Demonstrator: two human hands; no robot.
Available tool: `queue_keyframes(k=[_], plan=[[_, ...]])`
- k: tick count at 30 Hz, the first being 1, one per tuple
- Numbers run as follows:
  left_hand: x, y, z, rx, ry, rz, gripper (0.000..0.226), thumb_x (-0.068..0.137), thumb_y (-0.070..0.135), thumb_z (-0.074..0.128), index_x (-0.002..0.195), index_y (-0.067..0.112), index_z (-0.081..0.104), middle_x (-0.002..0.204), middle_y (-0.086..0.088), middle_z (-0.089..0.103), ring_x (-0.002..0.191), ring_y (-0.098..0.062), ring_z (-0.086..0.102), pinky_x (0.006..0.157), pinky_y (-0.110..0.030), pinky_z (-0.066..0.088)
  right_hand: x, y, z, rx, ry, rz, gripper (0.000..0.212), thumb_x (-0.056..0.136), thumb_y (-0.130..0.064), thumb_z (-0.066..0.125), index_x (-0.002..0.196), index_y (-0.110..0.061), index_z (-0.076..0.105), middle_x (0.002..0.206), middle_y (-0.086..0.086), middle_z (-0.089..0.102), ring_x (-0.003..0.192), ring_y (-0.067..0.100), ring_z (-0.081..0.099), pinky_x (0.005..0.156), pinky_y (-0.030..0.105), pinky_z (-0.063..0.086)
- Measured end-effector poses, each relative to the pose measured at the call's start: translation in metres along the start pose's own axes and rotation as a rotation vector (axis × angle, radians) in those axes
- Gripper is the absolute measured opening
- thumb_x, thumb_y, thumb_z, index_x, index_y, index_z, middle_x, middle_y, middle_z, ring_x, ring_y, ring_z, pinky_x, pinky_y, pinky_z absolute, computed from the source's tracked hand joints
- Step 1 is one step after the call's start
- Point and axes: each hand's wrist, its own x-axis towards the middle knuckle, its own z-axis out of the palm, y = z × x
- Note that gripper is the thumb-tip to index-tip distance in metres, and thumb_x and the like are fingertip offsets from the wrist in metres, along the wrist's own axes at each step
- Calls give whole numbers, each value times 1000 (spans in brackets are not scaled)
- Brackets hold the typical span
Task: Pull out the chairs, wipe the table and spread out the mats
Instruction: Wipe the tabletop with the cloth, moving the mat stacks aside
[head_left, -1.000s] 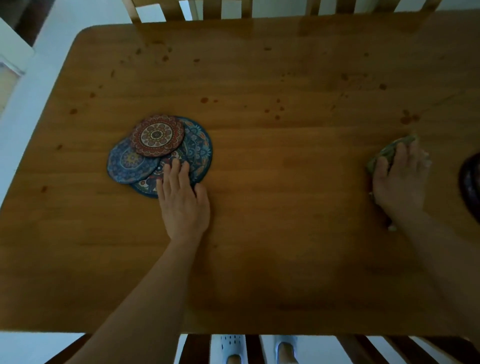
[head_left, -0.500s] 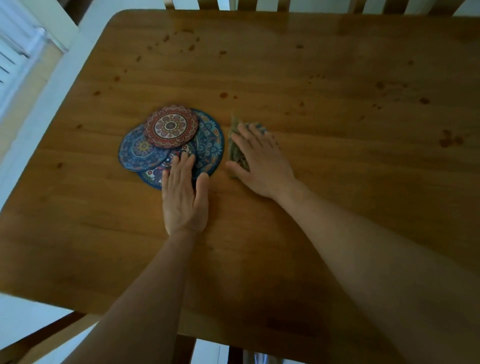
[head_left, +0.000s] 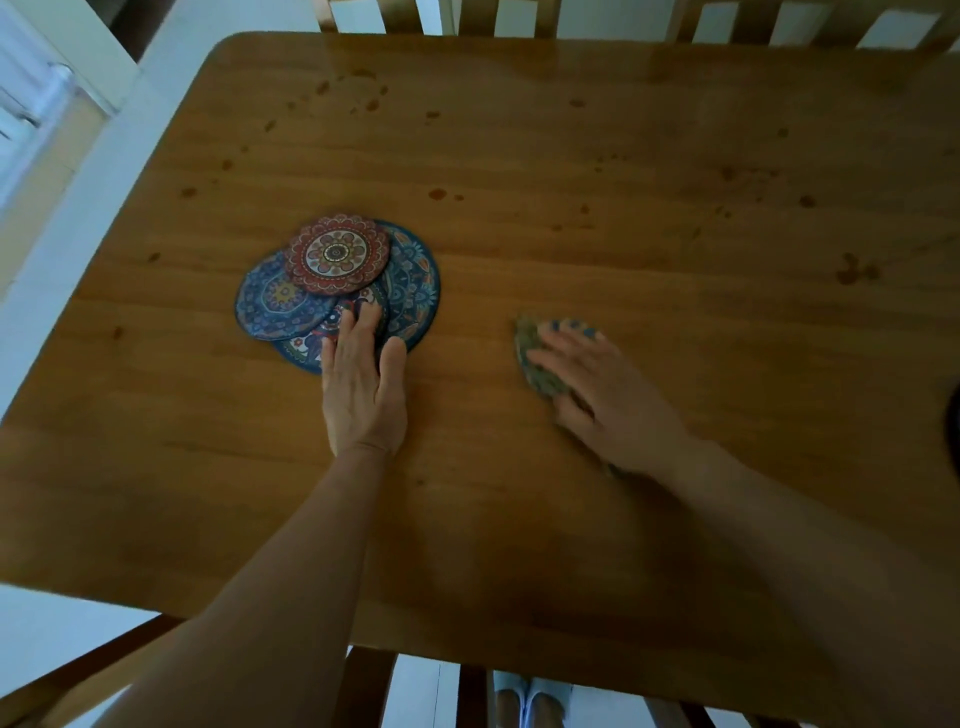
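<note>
In the head view the wooden bench (head_left: 519, 156) fills nearly the whole picture, and the work in hand looks like the wiping step. The left hand (head_left: 363, 384) lies flat with its fingers straight and together, their tips resting on the near edge of the pile of mats (head_left: 337, 291); judging by the pose, it pins the pile so it does not slide while the other hand wipes around it. The mats sit left of the bench's middle, overlapped in a loose fan rather than spread out, so that step seems not yet done. Four round mats can be counted: a red one (head_left: 337, 253) on top, a blue one (head_left: 270, 304) poking out to the left, a larger blue one (head_left: 415, 280) to the right, and one partly under the fingers on the near side; whether more hide below cannot be told. The right hand (head_left: 597, 395), blurred, presses a single greenish cloth (head_left: 535, 353) against the wood with fingers spread over it, well apart from the mats to their right. Dark spots dot the far half of the bench. Chair backs (head_left: 519, 18) show along the far edge and one chair (head_left: 363, 680) at the near edge.
</note>
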Motion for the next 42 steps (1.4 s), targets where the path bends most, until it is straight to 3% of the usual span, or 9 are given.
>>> queue_keyframes(k=[6, 12, 17, 22, 27, 30, 36, 39, 42], plan=[[11, -13, 6, 172, -19, 108, 73, 90, 60, 17, 148, 22, 39, 160, 5, 28, 150, -8, 10, 123, -34, 0, 56, -48, 19, -92, 56, 176, 58, 100, -42, 35, 154, -25, 20, 164, -4, 6, 151, 15, -3, 121, 36, -7], [11, -10, 9, 336, -33, 140, 71, 91, 59, 12, 145, 26, 44, 162, 1, 22, 151, -16, 8, 123, -39, 0, 16, -87, 45, -123, -49, -55, 66, 97, -52, 37, 155, -25, 20, 165, -2, 4, 151, 17, -4, 122, 42, -3], [8, -8, 12, 451, -33, 167, 69, 96, 55, 9, 147, 22, 40, 162, -5, 20, 151, -22, 7, 123, -43, 1, -83, -50, 35, -140, -146, -115, 73, 94, -61, 43, 155, -28, 21, 164, -7, 7, 151, 12, -1, 122, 38, 0], [7, -8, 13, 516, -61, 170, 70, 95, 60, 15, 148, 19, 36, 163, -8, 17, 151, -24, 4, 122, -46, 0, -141, 42, -13, -92, 27, 344, 76, 92, -70, 33, 154, -28, 23, 163, -10, 7, 150, 12, 3, 122, 34, 0], [6, -6, 13, 577, -90, 177, 70, 96, 62, 30, 149, 18, 31, 164, -9, 11, 151, -27, 0, 122, -49, -1, -75, 69, -24, -107, 194, 764, 74, 96, -62, 35, 156, -23, 15, 165, -3, 0, 150, 18, -2, 122, 42, 0], [6, -5, 14, 590, -99, 181, 72, 94, 64, 34, 150, 18, 29, 164, -9, 10, 151, -28, 0, 122, -49, -2, -34, 39, -14, -125, 171, 677, 71, 98, -59, 32, 156, -23, 12, 165, 0, -1, 151, 21, -4, 122, 44, 0], [2, -1, 18, 678, -87, 320, 61, 98, 51, 40, 145, 13, 38, 161, -9, 20, 151, -25, 11, 120, -56, 1, -101, -34, 28, -127, -11, 111, 70, 97, -55, 42, 155, -26, 18, 164, -6, 6, 151, 14, -4, 122, 39, -4], [-18, 26, 34, 580, -90, 413, 48, 100, 34, 43, 142, 11, 45, 159, -8, 30, 149, -25, 19, 120, -55, 2, -174, -6, 22, -166, -31, 63, 69, 95, -56, 45, 154, -25, 25, 163, -5, 14, 151, 15, 6, 122, 39, 3], [-75, 78, 69, 436, -212, 425, 52, 102, 40, 30, 148, 18, 37, 162, -1, 23, 151, -18, 9, 122, -45, -4, -213, 34, 2, -119, 17, 266, 69, 96, -61, 37, 153, -24, 26, 163, -4, 15, 151, 14, 7, 120, 46, 12]])
